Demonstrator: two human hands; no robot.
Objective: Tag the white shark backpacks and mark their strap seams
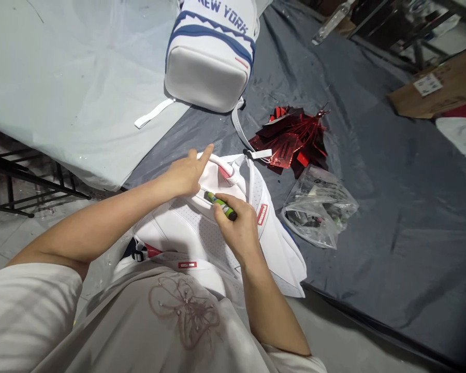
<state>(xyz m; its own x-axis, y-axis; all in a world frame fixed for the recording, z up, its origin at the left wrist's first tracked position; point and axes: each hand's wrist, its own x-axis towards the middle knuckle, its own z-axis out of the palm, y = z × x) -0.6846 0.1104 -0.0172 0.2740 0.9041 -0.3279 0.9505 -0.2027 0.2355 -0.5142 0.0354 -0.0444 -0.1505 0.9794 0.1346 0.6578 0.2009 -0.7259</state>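
A white backpack [217, 233] with red labels lies across my lap and the table edge, its strap side up. My left hand [186, 173] grips its top near the carry handle, one finger stretched out beside the handle loop [229, 168]. In my right hand [238, 223] is a short green-and-black pen-like tool [226, 207]. Its tip points at the fabric close to my left thumb; whether it touches I cannot tell. A second white backpack [207, 77], with blue trim and "NEW YORK" lettering, lies beyond my hands.
Red shiny tags [291, 140] lie bunched on the dark table cover [392, 207], beside a clear plastic bag [322, 207] with small items inside. Farther right are a cardboard box [442, 85] and a clear bottle [332, 23]. A black metal rack [23, 176] stands at left.
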